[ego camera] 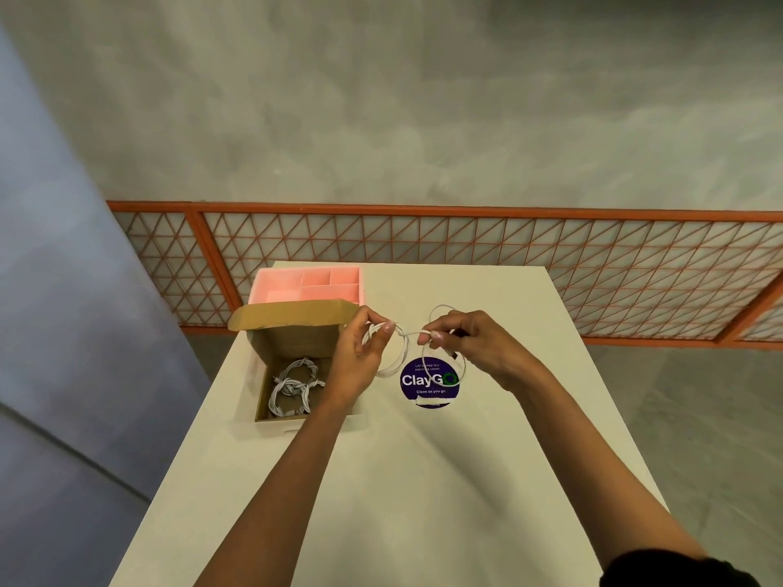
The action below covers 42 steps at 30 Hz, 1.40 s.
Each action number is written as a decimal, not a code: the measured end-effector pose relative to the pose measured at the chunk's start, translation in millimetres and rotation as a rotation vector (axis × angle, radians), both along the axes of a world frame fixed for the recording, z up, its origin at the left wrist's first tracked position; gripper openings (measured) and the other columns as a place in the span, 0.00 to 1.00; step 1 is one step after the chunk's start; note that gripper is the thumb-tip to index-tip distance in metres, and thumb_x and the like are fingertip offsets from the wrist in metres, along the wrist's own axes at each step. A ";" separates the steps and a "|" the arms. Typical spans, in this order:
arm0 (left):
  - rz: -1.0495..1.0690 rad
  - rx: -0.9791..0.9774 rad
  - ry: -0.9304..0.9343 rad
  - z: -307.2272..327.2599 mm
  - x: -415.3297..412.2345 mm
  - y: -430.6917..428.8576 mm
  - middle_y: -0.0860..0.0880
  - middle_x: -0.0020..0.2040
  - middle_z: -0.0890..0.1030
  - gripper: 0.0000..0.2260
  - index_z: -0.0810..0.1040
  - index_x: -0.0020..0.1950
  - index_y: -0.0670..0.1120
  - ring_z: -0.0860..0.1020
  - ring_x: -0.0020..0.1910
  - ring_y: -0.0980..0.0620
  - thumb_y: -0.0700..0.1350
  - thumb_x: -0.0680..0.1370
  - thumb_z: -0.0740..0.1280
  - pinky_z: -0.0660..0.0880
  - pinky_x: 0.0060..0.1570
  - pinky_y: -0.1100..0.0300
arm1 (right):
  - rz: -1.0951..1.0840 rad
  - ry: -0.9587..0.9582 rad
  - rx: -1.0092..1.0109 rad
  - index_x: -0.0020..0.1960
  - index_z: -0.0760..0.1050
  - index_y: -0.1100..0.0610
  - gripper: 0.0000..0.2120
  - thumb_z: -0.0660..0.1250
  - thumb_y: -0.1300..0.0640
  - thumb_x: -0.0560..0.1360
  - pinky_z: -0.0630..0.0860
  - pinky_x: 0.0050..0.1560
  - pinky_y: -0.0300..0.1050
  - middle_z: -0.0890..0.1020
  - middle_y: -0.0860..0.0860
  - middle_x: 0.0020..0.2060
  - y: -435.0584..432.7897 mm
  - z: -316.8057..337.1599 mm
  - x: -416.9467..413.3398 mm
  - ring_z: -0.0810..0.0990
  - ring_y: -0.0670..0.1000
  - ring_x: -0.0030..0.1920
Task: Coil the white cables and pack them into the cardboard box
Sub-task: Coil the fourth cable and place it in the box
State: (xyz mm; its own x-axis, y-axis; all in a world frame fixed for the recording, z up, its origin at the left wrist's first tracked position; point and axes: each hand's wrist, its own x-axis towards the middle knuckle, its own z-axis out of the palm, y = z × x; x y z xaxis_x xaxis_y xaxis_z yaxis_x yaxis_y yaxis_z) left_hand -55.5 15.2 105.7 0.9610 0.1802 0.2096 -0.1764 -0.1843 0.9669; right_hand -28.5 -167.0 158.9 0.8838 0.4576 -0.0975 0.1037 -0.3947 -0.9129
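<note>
A dark sleeve (pixel 678 571) shows at the near right corner, and two bare forearms reach forward from there over a plain white rectangular table (pixel 381 493). Both hands are raised above the middle of the tabletop, close together but not touching.

The left hand (pixel 360 358) has its fingers curled, and thumb and fingertips pinch a thin white cable (pixel 409 335) where several small loops gather against the palm. The right hand (pixel 470 345) is also curled, with thumb and forefinger nipping the same cable near what looks like a stubby white end. I cannot tell whether that end is a plug. A short stretch of cable runs taut between the two pinches. One loop hangs below the left hand, and a wider loop rises over the right hand's knuckles and drops beneath it.

The cable is held in the air, just right of the box and above a round purple sticker with white lettering (pixel 428 387) stuck on the table.

An open brown cardboard box (pixel 292 338) sits under the left wrist, its lid flap folded back. Inside lie coiled white cables (pixel 292 389), bunched together on the floor of the box.

Beyond the box, touching its flap, stands a pink plastic tray with compartments (pixel 271 286). Past the table's far edge runs an orange lattice railing (pixel 466 243) over a grey floor.
</note>
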 end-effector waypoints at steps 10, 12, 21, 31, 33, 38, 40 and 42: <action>-0.124 -0.055 0.186 9.4 -6.5 1.0 0.48 0.44 0.82 0.08 0.77 0.56 0.44 0.71 0.26 0.63 0.45 0.79 0.64 0.63 0.25 0.67 | 0.069 0.155 -0.011 0.48 0.80 0.54 0.08 0.66 0.51 0.77 0.73 0.49 0.42 0.81 0.50 0.43 -9.5 -14.4 10.2 0.75 0.48 0.43; -0.140 -0.058 0.168 11.4 -9.0 0.7 0.44 0.46 0.83 0.10 0.79 0.57 0.43 0.73 0.28 0.64 0.44 0.79 0.64 0.61 0.25 0.66 | 0.076 0.109 -0.017 0.45 0.81 0.53 0.10 0.68 0.47 0.75 0.75 0.47 0.42 0.82 0.46 0.41 -9.0 -13.2 9.5 0.77 0.48 0.42; -0.172 -0.257 0.225 17.4 -10.2 -2.4 0.50 0.37 0.81 0.08 0.82 0.52 0.42 0.74 0.32 0.58 0.39 0.73 0.71 0.58 0.25 0.64 | -0.145 0.049 0.143 0.39 0.83 0.50 0.04 0.71 0.55 0.72 0.79 0.55 0.49 0.78 0.50 0.45 -2.0 -29.2 8.1 0.82 0.55 0.48; 0.015 -0.336 0.226 8.6 -10.6 -10.1 0.54 0.37 0.82 0.06 0.82 0.48 0.45 0.77 0.32 0.62 0.37 0.72 0.72 0.62 0.24 0.65 | -0.424 -0.124 0.226 0.42 0.83 0.54 0.02 0.71 0.58 0.73 0.78 0.45 0.38 0.84 0.48 0.36 23.6 -51.4 -18.4 0.83 0.46 0.38; 0.029 -0.332 0.227 8.5 -10.4 -11.6 0.52 0.39 0.82 0.06 0.81 0.47 0.47 0.78 0.33 0.62 0.38 0.72 0.72 0.64 0.25 0.64 | -0.408 -0.152 0.188 0.46 0.83 0.57 0.06 0.68 0.58 0.76 0.76 0.45 0.35 0.84 0.46 0.36 29.8 -54.0 -25.8 0.82 0.40 0.37; 0.061 -0.405 0.221 7.1 -7.5 -12.2 0.49 0.41 0.82 0.06 0.80 0.45 0.47 0.80 0.38 0.52 0.37 0.72 0.72 0.67 0.23 0.65 | -0.358 -0.106 0.156 0.48 0.82 0.52 0.08 0.64 0.55 0.78 0.78 0.47 0.50 0.85 0.53 0.39 37.2 -51.0 -37.1 0.83 0.54 0.41; 0.065 -0.455 0.225 6.6 -7.0 -13.1 0.46 0.42 0.82 0.06 0.80 0.46 0.47 0.79 0.37 0.51 0.37 0.72 0.71 0.67 0.23 0.66 | -0.357 -0.047 0.215 0.46 0.82 0.49 0.04 0.68 0.56 0.76 0.79 0.46 0.53 0.85 0.55 0.40 38.1 -46.8 -38.2 0.81 0.62 0.44; 0.053 -0.511 0.233 5.3 -6.9 -14.9 0.45 0.43 0.82 0.06 0.80 0.46 0.46 0.79 0.35 0.53 0.36 0.73 0.71 0.65 0.21 0.67 | -0.373 0.023 0.267 0.47 0.82 0.55 0.04 0.72 0.57 0.72 0.79 0.44 0.51 0.85 0.54 0.40 39.6 -43.7 -38.2 0.82 0.61 0.42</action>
State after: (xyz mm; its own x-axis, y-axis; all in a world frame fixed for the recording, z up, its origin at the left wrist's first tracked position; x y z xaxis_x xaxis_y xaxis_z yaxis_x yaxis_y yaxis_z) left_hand -62.4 0.3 111.0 0.9584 0.2522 -0.1335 0.0492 0.3148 0.9479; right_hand -66.8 -127.3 115.2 0.9919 0.1199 -0.0411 -0.0226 -0.1515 -0.9882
